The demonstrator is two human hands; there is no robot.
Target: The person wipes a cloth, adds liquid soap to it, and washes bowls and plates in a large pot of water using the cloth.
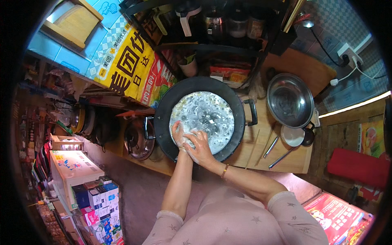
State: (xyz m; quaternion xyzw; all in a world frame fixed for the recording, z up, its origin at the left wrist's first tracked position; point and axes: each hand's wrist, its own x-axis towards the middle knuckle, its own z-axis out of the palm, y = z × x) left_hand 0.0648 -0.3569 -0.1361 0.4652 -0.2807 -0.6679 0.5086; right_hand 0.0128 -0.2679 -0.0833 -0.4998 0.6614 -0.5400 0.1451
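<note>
A large black wok [162, 122] stands before me, filled with cloudy, foamy water [208, 119] that has bubbles across its surface. Over its near left part my left hand [178, 134] is wet and coated in suds, its thumb raised. My right hand [199, 147] lies across the side of my left hand and wrist, touching them with bent fingers. White foam between the two hands hides some fingers, and whether anything is held there cannot be made out. A thin bangle [182, 148] circles my left wrist, and a beaded bracelet [225, 171] my right.
Right of the wok, a steel pan [290, 99], a white bowl [292, 136], chopsticks [265, 147] and metal-handled utensils [271, 146] occupy the wooden counter [301, 159]. A glass lid [139, 142] lies left. Behind stands a black rack [208, 46] with jars; a yellow printed carton [131, 64] sits beside it.
</note>
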